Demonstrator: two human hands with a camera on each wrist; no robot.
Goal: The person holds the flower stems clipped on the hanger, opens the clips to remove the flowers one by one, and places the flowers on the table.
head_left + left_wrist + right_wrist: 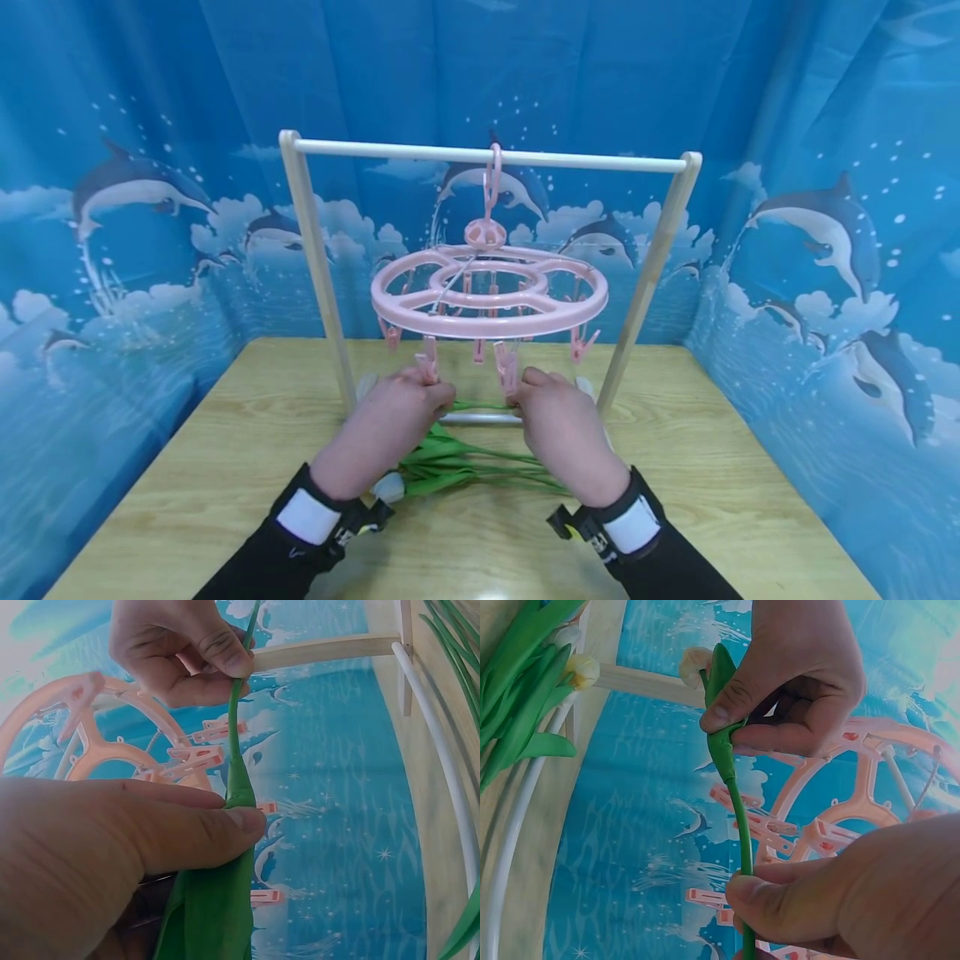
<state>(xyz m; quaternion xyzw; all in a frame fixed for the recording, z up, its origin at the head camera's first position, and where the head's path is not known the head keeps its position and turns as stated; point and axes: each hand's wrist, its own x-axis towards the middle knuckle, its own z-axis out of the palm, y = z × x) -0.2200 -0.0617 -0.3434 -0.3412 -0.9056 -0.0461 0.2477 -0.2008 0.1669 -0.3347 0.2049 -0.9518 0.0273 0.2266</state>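
A single artificial tulip (pixel 739 810) is held sideways between both hands, below the pink round clip hanger (pixel 487 323). My left hand (pixel 401 408) pinches it where the green leaves (pixel 217 892) meet the stem, with the pale flower head (pixel 696 667) beyond those fingers. Further along, my right hand (pixel 558 429) pinches the thin stem (pixel 480 406) between thumb and fingers. Two pink clothespins, a left one (pixel 427 360) and a right one (pixel 507 368), hang from the hanger's near rim and overlap the fingertips in the head view.
A wooden rack with a white top rod (pixel 397 151) carries the hanger by its hook (pixel 492 179). Several more tulips (pixel 457 467) lie on the wooden table (pixel 247 492) under my hands. A dolphin-print curtain (pixel 600 75) encloses the back and sides.
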